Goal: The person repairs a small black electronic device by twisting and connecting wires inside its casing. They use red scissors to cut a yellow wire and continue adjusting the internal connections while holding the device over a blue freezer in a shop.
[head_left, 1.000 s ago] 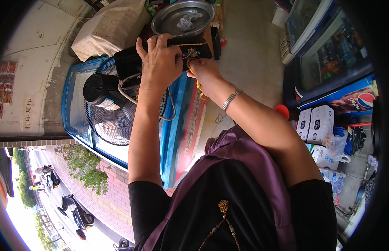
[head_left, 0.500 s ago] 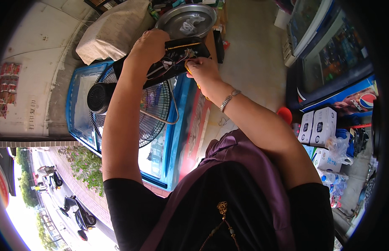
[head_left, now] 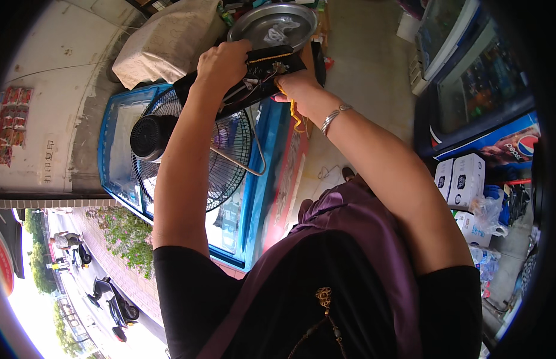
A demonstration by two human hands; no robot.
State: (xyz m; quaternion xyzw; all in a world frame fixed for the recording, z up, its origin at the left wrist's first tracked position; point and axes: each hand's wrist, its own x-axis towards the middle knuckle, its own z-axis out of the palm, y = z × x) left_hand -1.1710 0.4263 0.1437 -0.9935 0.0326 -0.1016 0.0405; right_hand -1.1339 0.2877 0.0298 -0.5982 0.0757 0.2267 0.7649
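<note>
A long black tray-like object [head_left: 233, 103] lies tilted above a blue-framed glass-topped chest. Thin wires or cords and small parts show inside it, too small to name, and a yellow strip runs near its far edge. My left hand [head_left: 225, 63] is closed on its far left edge. At its right end, my right hand [head_left: 299, 87] has its fingers pinched together, with a yellow cord [head_left: 296, 113] hanging loose from them. The fingertips are partly hidden. Just below the tray and behind my left forearm is a black fan [head_left: 233, 161] with a round wire guard.
The blue chest [head_left: 261, 197] is under the fan. Beyond my hands sits a metal basin [head_left: 239, 27] with a clear plastic bag in it, beside a cloth-covered bulky thing [head_left: 164, 45]. Drink coolers [head_left: 475, 90] and white boxes [head_left: 466, 179] stand at the right; parked scooters [head_left: 113, 305] are outside, lower left.
The yellow cord now hangs lower and looser from my right hand. The whole scene has shifted slightly right in the view. My left hand keeps its hold on the black tray-like object.
</note>
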